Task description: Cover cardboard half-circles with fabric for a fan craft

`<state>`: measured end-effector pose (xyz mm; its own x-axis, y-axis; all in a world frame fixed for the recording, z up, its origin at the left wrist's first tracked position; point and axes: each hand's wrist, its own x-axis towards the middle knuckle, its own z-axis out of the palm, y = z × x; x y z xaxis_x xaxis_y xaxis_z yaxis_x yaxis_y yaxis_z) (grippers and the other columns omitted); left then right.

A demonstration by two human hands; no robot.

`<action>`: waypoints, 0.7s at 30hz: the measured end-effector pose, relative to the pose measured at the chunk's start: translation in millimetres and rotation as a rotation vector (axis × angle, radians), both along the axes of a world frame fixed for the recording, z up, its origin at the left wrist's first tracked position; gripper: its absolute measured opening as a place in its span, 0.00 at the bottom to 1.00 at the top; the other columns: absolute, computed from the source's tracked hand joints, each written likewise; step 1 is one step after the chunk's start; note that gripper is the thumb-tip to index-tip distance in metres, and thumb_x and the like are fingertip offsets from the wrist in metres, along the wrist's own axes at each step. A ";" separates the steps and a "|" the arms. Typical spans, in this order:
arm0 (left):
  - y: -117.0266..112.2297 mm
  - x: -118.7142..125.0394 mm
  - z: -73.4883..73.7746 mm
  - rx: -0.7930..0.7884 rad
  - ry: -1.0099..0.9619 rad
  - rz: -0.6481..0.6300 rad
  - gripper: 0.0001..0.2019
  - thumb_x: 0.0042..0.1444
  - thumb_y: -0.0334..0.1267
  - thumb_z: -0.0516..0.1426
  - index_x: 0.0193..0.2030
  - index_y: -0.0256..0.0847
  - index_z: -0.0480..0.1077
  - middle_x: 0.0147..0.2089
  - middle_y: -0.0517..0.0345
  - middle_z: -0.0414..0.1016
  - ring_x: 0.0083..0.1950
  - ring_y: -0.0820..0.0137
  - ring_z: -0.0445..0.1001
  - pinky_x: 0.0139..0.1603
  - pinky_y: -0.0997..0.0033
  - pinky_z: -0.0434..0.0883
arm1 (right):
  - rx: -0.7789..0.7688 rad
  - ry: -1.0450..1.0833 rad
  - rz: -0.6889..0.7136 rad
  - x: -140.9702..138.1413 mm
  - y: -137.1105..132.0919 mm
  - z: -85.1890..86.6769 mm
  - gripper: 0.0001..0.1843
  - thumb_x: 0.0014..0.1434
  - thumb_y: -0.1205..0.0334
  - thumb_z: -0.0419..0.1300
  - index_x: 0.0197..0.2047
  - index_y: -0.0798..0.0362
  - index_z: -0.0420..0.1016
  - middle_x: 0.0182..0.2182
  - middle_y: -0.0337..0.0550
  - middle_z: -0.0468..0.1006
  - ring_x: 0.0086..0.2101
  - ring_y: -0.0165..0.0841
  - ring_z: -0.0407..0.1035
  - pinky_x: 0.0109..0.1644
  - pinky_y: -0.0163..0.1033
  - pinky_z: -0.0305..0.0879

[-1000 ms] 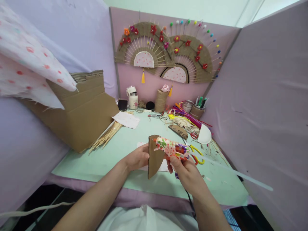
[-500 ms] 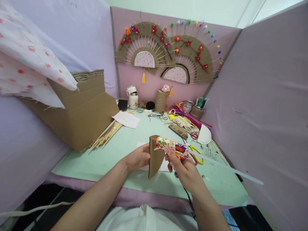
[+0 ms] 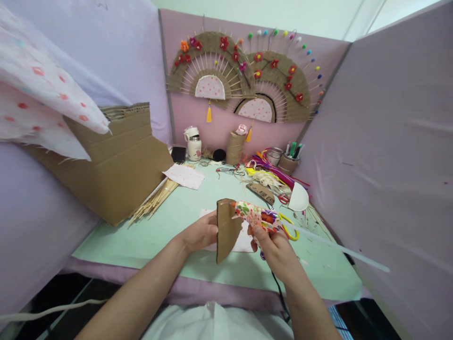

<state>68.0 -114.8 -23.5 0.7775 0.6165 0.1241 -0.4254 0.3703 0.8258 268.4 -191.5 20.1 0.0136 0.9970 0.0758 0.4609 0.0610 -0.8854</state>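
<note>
A half-round piece of cardboard (image 3: 227, 233) stands upright in my left hand (image 3: 202, 232), gripped at its straight edge. My right hand (image 3: 272, 243) is wrapped around the handle of a glue gun (image 3: 253, 212) covered in floral cloth. A long translucent glue stick (image 3: 339, 245) sticks out of its back end. The orange nozzle points left at the upper part of the cardboard; whether it touches cannot be made out. On the table beneath lies a pale piece of dotted cloth (image 3: 244, 241), partly hidden by the cardboard and my hands.
Yellow-handled scissors (image 3: 290, 231) lie just past my right hand. A large cardboard sheet (image 3: 123, 179) and bamboo sticks (image 3: 154, 203) are at left. Twine (image 3: 235, 147), a white bottle (image 3: 193, 144) and pipe cleaners (image 3: 271, 167) stand or lie at the back. A black cord (image 3: 278, 285) hangs below the glue gun.
The glue gun has shifted slightly right relative to the cardboard, with its nozzle now nearer the cardboard's right side. The whole view has moved a little.
</note>
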 end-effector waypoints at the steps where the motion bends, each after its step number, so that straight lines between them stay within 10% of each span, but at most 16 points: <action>1: 0.0 0.0 0.3 0.001 -0.010 -0.004 0.35 0.41 0.47 0.70 0.57 0.42 0.70 0.55 0.47 0.75 0.52 0.59 0.74 0.51 0.64 0.67 | -0.003 -0.005 -0.009 1.1 -0.1 -1.0 0.32 0.59 0.34 0.46 0.25 0.54 0.71 0.21 0.43 0.70 0.23 0.31 0.62 0.26 0.36 0.57; 21: 2.0 -2.0 -0.4 0.008 -0.016 0.002 0.39 0.42 0.51 0.69 0.61 0.43 0.67 0.61 0.44 0.70 0.61 0.53 0.68 0.59 0.57 0.63 | -0.023 -0.073 -0.065 14.1 -2.1 -7.9 0.32 0.60 0.37 0.47 0.16 0.52 0.67 0.17 0.42 0.68 0.25 0.34 0.65 0.28 0.37 0.58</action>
